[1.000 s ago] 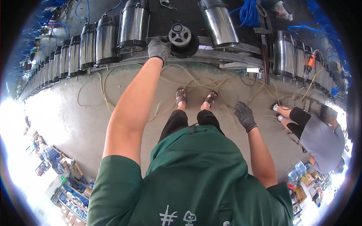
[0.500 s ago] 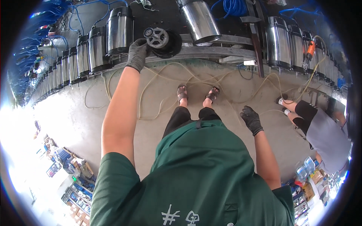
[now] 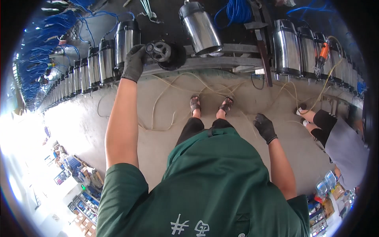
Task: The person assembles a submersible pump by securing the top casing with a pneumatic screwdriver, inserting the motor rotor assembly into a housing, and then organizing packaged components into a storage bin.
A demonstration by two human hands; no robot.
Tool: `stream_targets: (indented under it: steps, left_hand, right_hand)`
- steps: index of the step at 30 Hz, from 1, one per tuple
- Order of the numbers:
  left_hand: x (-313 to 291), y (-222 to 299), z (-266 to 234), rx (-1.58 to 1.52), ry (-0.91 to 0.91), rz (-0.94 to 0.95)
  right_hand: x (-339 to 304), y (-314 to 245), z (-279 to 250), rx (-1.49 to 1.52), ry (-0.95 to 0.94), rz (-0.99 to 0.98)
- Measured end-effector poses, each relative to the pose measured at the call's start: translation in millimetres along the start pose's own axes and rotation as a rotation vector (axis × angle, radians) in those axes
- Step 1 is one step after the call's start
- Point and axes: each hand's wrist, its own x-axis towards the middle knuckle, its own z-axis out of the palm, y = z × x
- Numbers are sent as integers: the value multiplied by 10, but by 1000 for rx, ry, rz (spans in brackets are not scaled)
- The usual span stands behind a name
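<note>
My left hand (image 3: 134, 62), in a dark glove, is stretched out to the workbench and grips the end of a black round motor part (image 3: 164, 54) lying on the bench edge (image 3: 221, 63). My right hand (image 3: 264, 127), also gloved, hangs by my side over the concrete floor with its fingers loosely curled and nothing in it. A shiny steel cylinder (image 3: 200, 28) lies tilted on the bench just right of the black part. My sandalled feet (image 3: 209, 106) stand below the bench.
A long row of upright steel cylinders (image 3: 94, 67) lines the bench to the left, and more (image 3: 292, 47) to the right. Pale cables (image 3: 169, 102) loop on the floor. Blue wire bundles (image 3: 47, 35) hang at upper left. Another person (image 3: 335, 134) crouches at right.
The view has shifted, so the bench sits further left in the picture. My left hand stays on the black part, and my right hand stays hanging at my side.
</note>
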Motion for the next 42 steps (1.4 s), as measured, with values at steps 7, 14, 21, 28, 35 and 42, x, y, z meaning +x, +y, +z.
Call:
stream_targets:
  steps: [7, 14, 21, 28, 35, 42]
  left_hand:
    - [-337, 495, 78, 446, -124, 33]
    - [-399, 732, 139, 278, -110, -90]
    - [-741, 2180, 1017, 340, -371, 411]
    - [-329, 3723, 1280, 83, -290, 741]
    - [-24, 4939, 2113, -260, -291, 977]
    - [667, 4895, 2469, -391, -81, 907]
  right_hand:
    - [120, -5, -134, -86, 88, -109]
    - [482, 450, -8, -529, 7, -234]
    - [383, 564, -273, -560, -44, -228]
    - [-3, -82, -296, -158, 253, 277]
    - [-184, 481, 703, -313, 254, 206]
    - [-750, -149, 1602, 173, 343, 570]
